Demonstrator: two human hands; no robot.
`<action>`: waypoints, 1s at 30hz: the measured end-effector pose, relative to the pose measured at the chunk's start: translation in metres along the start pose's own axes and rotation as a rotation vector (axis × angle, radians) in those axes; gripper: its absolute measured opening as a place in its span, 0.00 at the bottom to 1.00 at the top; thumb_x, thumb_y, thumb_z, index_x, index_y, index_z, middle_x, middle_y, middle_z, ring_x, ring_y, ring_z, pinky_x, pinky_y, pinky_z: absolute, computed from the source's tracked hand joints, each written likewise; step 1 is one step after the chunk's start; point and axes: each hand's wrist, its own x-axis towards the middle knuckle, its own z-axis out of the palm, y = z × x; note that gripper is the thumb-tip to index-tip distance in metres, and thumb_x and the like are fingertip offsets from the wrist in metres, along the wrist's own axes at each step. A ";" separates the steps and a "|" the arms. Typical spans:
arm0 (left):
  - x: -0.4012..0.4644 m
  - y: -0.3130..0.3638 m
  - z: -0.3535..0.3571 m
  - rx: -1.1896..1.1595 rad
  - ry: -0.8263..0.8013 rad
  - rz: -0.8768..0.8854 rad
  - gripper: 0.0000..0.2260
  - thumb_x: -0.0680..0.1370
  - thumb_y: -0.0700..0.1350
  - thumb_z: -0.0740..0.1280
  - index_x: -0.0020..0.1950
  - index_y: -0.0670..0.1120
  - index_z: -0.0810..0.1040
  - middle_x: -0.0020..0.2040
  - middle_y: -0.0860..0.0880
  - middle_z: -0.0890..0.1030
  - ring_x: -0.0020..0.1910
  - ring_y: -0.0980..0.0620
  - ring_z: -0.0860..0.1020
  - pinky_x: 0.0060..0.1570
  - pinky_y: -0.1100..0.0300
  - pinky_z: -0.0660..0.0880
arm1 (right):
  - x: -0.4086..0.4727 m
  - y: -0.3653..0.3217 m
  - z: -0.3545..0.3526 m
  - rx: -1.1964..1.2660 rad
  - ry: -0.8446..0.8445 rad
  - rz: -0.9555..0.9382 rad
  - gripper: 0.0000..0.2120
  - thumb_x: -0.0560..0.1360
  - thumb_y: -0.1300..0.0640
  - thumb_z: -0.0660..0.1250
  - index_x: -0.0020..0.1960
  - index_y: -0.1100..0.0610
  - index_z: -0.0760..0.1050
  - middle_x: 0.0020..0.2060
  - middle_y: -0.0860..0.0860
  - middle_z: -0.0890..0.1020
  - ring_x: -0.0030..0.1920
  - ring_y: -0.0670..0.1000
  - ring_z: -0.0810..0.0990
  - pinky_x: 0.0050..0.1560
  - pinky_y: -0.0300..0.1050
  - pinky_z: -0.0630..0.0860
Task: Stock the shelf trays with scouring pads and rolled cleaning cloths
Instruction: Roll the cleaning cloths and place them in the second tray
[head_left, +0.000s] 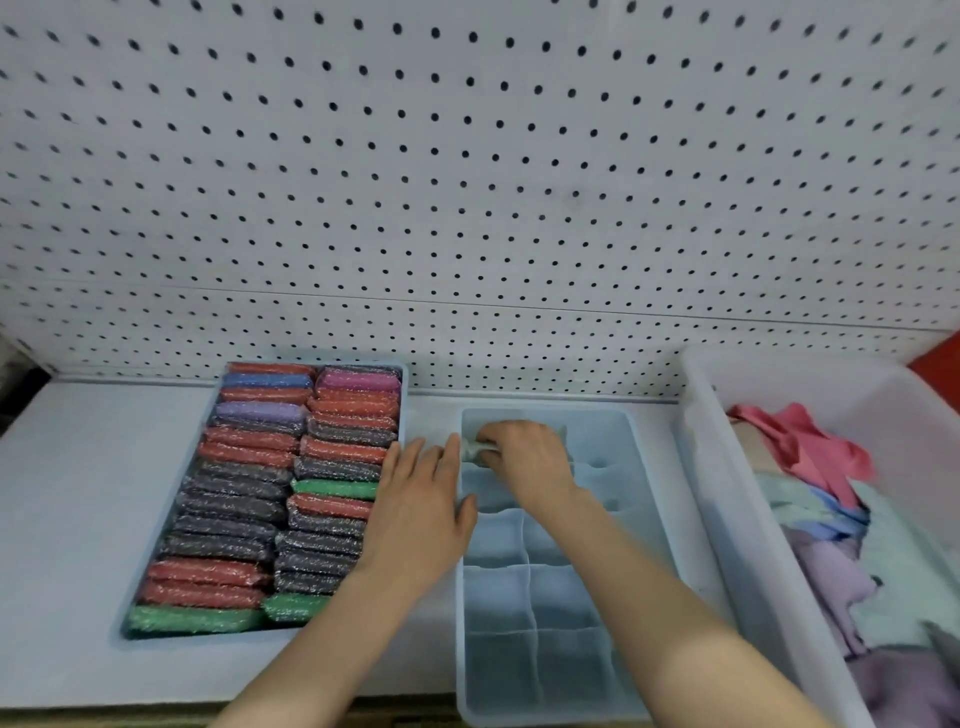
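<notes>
On the pale blue shelf (67, 519), we see a blue tray of glittery scouring pads (270, 493) at left. Our left hand (415, 514) lies spread beside it. Our right hand (524, 457) pinches a pale rolled cloth (474, 450), mostly hidden, in the divided translucent tray (535, 649)'s far-left compartment. A white bin of loose cloths (831, 519) is cut off right; white pegboard (467, 182) behind.

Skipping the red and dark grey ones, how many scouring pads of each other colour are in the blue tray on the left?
In the shallow blue plastic tray:
Green glittery scouring pads: 3
Blue glittery scouring pad: 1
Purple glittery scouring pad: 1
Pink glittery scouring pad: 1
Total: 6
</notes>
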 end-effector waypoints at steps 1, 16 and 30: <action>0.000 -0.001 -0.001 0.003 -0.002 0.005 0.31 0.74 0.56 0.55 0.71 0.40 0.72 0.59 0.43 0.80 0.65 0.40 0.75 0.69 0.42 0.67 | -0.003 0.000 -0.004 0.046 0.000 -0.004 0.09 0.77 0.53 0.66 0.54 0.54 0.80 0.49 0.54 0.84 0.52 0.59 0.80 0.45 0.44 0.71; 0.053 0.092 -0.017 -0.113 0.090 0.112 0.22 0.68 0.43 0.78 0.60 0.38 0.80 0.58 0.37 0.80 0.61 0.32 0.75 0.61 0.39 0.73 | -0.112 0.286 -0.079 -0.130 0.256 0.665 0.17 0.75 0.40 0.59 0.58 0.50 0.71 0.45 0.53 0.81 0.45 0.58 0.81 0.42 0.50 0.74; 0.107 0.235 -0.083 -1.012 0.044 0.091 0.26 0.74 0.51 0.74 0.69 0.57 0.70 0.63 0.59 0.76 0.60 0.62 0.74 0.58 0.66 0.72 | -0.113 0.230 -0.215 1.124 0.365 -0.008 0.11 0.73 0.59 0.73 0.43 0.67 0.78 0.31 0.54 0.78 0.29 0.49 0.73 0.29 0.40 0.70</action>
